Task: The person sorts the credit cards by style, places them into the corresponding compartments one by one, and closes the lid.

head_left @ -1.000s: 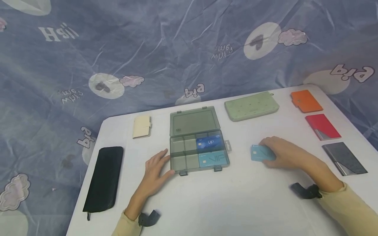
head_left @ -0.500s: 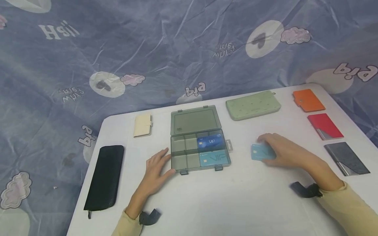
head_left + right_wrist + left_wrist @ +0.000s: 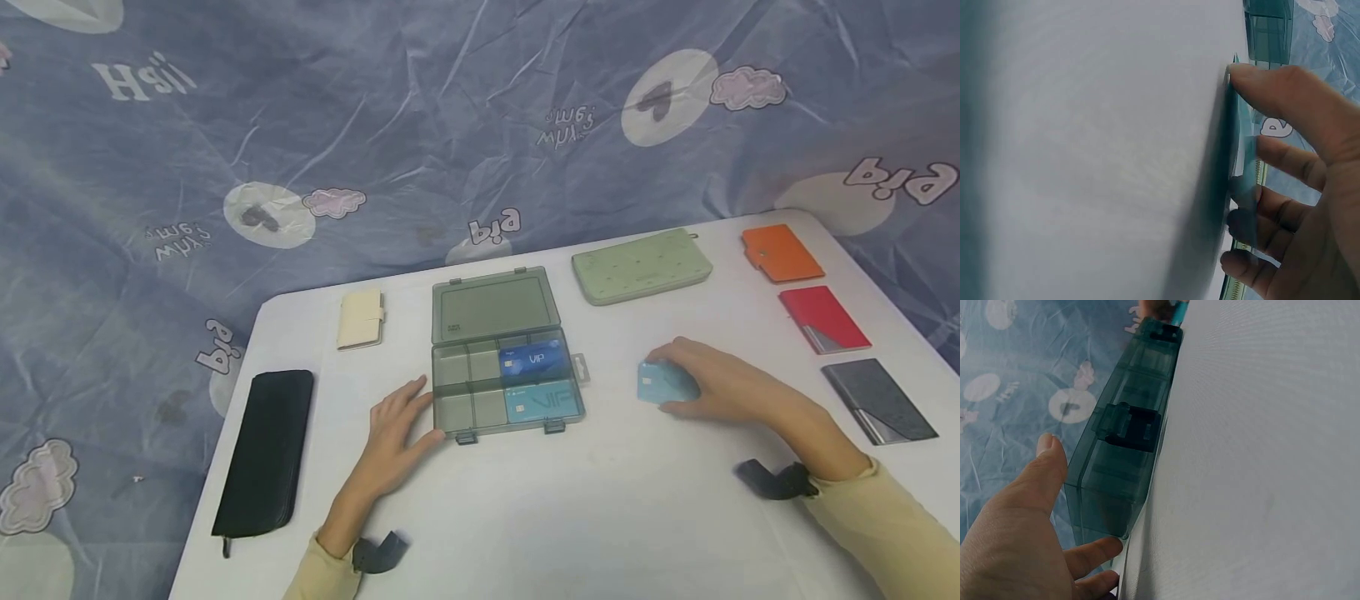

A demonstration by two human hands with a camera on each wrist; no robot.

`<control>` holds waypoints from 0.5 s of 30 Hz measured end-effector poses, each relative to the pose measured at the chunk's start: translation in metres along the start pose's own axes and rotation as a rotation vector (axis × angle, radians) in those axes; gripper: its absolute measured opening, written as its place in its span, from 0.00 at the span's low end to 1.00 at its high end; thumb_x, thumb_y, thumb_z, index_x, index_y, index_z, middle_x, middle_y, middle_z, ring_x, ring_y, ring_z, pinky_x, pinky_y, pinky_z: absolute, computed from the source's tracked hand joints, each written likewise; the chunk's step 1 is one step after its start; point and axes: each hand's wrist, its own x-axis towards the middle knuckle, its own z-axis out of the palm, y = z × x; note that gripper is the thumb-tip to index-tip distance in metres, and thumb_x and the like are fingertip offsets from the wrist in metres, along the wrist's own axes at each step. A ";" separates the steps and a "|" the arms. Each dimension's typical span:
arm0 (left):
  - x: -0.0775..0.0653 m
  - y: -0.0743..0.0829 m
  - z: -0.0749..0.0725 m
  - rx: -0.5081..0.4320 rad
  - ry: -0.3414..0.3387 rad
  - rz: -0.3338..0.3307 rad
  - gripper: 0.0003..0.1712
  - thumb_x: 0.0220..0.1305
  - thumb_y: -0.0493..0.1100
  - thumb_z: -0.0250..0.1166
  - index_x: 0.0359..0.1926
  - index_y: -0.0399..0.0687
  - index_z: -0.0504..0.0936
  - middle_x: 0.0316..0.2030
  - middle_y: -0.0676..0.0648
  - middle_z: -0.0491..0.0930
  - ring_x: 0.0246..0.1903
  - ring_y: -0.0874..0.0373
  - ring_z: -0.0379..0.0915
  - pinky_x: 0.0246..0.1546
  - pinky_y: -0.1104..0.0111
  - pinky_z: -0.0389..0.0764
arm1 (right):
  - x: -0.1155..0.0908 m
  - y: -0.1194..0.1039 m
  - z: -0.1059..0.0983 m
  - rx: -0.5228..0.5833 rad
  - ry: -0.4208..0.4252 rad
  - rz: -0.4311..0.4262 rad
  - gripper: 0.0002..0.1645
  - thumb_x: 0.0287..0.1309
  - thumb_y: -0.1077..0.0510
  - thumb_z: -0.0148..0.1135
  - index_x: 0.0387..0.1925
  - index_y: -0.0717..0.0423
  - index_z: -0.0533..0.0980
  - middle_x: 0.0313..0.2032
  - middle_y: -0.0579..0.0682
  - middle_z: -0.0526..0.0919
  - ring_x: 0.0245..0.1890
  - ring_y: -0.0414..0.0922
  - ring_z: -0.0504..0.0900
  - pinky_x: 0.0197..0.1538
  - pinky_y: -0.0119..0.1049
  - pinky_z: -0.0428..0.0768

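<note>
My left hand (image 3: 393, 437) lies with spread fingers at the left side of a translucent green compartment box (image 3: 453, 412), its thumb and fingers touching the wall. The box lies open, its lid folded back. In its right-hand compartments sit a dark blue VIP card (image 3: 534, 360) and a light blue VIP card (image 3: 542, 402). To the right of the box, my right hand (image 3: 720, 387) holds another light blue card (image 3: 663, 382) by its edges, thumb on the near edge and fingers on the far one. In the right wrist view, this card (image 3: 1244, 131) stands close to the tabletop.
A black zip wallet (image 3: 264, 454) and a cream card holder (image 3: 360, 318) lie to the left. Behind is a green wallet (image 3: 641, 267). An orange card holder (image 3: 782, 253), a red card case (image 3: 823, 319) and a black card case (image 3: 879, 401) line the right side.
My right hand's fingers have shifted slightly around the light blue card, which has moved a little away from me. The left hand and the box hold their places.
</note>
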 end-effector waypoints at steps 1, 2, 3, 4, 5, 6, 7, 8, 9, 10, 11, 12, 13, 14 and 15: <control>0.000 0.000 0.000 -0.001 0.002 0.003 0.33 0.59 0.59 0.60 0.62 0.50 0.69 0.68 0.46 0.58 0.67 0.50 0.50 0.59 0.52 0.49 | 0.000 0.001 0.000 -0.006 0.000 -0.005 0.36 0.36 0.48 0.77 0.52 0.43 0.72 0.42 0.42 0.75 0.42 0.41 0.73 0.44 0.43 0.77; 0.000 0.000 0.000 -0.002 0.001 0.001 0.33 0.59 0.59 0.60 0.62 0.50 0.69 0.68 0.46 0.58 0.67 0.50 0.50 0.59 0.52 0.49 | 0.000 0.001 0.000 -0.008 -0.002 -0.012 0.36 0.36 0.47 0.77 0.51 0.43 0.73 0.41 0.41 0.75 0.41 0.40 0.73 0.43 0.42 0.77; 0.000 0.000 0.000 -0.003 -0.001 -0.002 0.33 0.59 0.59 0.60 0.62 0.50 0.69 0.68 0.46 0.58 0.67 0.50 0.50 0.59 0.52 0.48 | 0.000 0.002 0.001 -0.014 -0.006 -0.014 0.35 0.36 0.47 0.77 0.51 0.43 0.74 0.40 0.41 0.75 0.40 0.40 0.72 0.43 0.42 0.77; 0.000 0.000 0.000 -0.002 0.000 -0.002 0.33 0.59 0.59 0.60 0.62 0.50 0.69 0.68 0.46 0.58 0.67 0.50 0.50 0.59 0.52 0.48 | 0.001 0.001 0.000 -0.016 -0.009 -0.011 0.35 0.36 0.47 0.77 0.50 0.42 0.74 0.40 0.41 0.74 0.40 0.40 0.72 0.43 0.42 0.77; 0.000 0.000 0.000 -0.002 0.002 0.000 0.33 0.59 0.59 0.60 0.62 0.50 0.69 0.68 0.46 0.58 0.67 0.49 0.50 0.59 0.52 0.49 | 0.001 0.002 0.000 -0.020 -0.015 -0.010 0.35 0.36 0.47 0.77 0.50 0.43 0.74 0.40 0.41 0.75 0.40 0.40 0.73 0.43 0.42 0.77; 0.000 0.000 0.000 -0.003 0.003 0.001 0.33 0.59 0.59 0.60 0.62 0.50 0.69 0.68 0.46 0.58 0.67 0.49 0.50 0.59 0.51 0.48 | 0.001 0.001 -0.001 -0.022 -0.019 -0.002 0.35 0.35 0.46 0.77 0.50 0.43 0.74 0.40 0.42 0.75 0.40 0.41 0.73 0.43 0.43 0.77; 0.000 0.000 0.000 -0.003 0.005 0.002 0.33 0.59 0.59 0.61 0.62 0.50 0.70 0.68 0.46 0.58 0.67 0.49 0.50 0.59 0.51 0.49 | 0.001 0.001 -0.001 -0.021 -0.025 0.004 0.35 0.36 0.46 0.77 0.51 0.45 0.74 0.40 0.43 0.75 0.40 0.41 0.73 0.44 0.44 0.78; 0.000 0.000 0.000 -0.001 0.005 0.002 0.33 0.59 0.59 0.61 0.62 0.50 0.70 0.68 0.46 0.58 0.67 0.49 0.50 0.59 0.51 0.49 | 0.002 0.001 -0.002 -0.027 -0.027 0.015 0.35 0.36 0.46 0.77 0.50 0.45 0.74 0.40 0.43 0.75 0.40 0.42 0.73 0.44 0.44 0.78; 0.000 0.000 0.000 -0.001 0.005 0.003 0.33 0.59 0.59 0.61 0.62 0.49 0.70 0.68 0.46 0.58 0.67 0.49 0.50 0.59 0.51 0.49 | 0.002 0.000 -0.003 -0.033 -0.027 0.025 0.35 0.36 0.46 0.76 0.50 0.46 0.75 0.40 0.43 0.76 0.40 0.42 0.73 0.44 0.44 0.77; 0.000 0.000 0.000 0.000 0.006 0.004 0.33 0.59 0.59 0.61 0.62 0.49 0.70 0.68 0.46 0.59 0.67 0.49 0.50 0.59 0.51 0.48 | 0.002 0.000 -0.004 -0.038 -0.025 0.032 0.35 0.36 0.46 0.76 0.50 0.46 0.75 0.40 0.44 0.76 0.39 0.42 0.74 0.44 0.44 0.77; 0.000 0.000 0.001 -0.002 0.007 0.007 0.33 0.59 0.59 0.61 0.62 0.49 0.70 0.68 0.46 0.59 0.67 0.49 0.51 0.59 0.51 0.48 | 0.003 -0.001 -0.004 -0.048 -0.020 0.036 0.34 0.36 0.46 0.76 0.49 0.47 0.75 0.39 0.43 0.76 0.39 0.41 0.74 0.44 0.44 0.77; 0.000 0.000 0.000 -0.001 0.007 0.008 0.33 0.59 0.59 0.61 0.62 0.49 0.70 0.68 0.46 0.59 0.67 0.48 0.51 0.59 0.51 0.48 | 0.004 -0.003 -0.006 -0.050 -0.010 0.034 0.34 0.36 0.47 0.76 0.49 0.47 0.75 0.39 0.43 0.76 0.39 0.41 0.74 0.44 0.43 0.77; 0.000 0.000 0.001 0.001 0.007 0.009 0.33 0.59 0.59 0.61 0.62 0.49 0.70 0.68 0.46 0.59 0.67 0.48 0.51 0.59 0.51 0.48 | 0.005 -0.006 -0.007 -0.049 0.003 0.025 0.33 0.37 0.47 0.76 0.48 0.48 0.75 0.38 0.43 0.76 0.38 0.41 0.74 0.44 0.43 0.77; 0.000 0.000 0.000 0.002 0.006 0.008 0.34 0.59 0.59 0.61 0.62 0.49 0.70 0.68 0.46 0.59 0.67 0.48 0.51 0.59 0.51 0.48 | 0.007 -0.009 -0.008 -0.049 0.018 0.016 0.32 0.37 0.48 0.76 0.48 0.48 0.75 0.37 0.42 0.76 0.37 0.40 0.73 0.44 0.42 0.77; 0.000 0.000 0.000 0.000 0.006 0.008 0.34 0.59 0.59 0.61 0.62 0.49 0.70 0.68 0.46 0.59 0.67 0.48 0.51 0.59 0.51 0.48 | 0.009 -0.014 -0.011 -0.044 0.034 0.000 0.32 0.37 0.49 0.76 0.47 0.48 0.75 0.37 0.42 0.76 0.37 0.40 0.73 0.43 0.42 0.77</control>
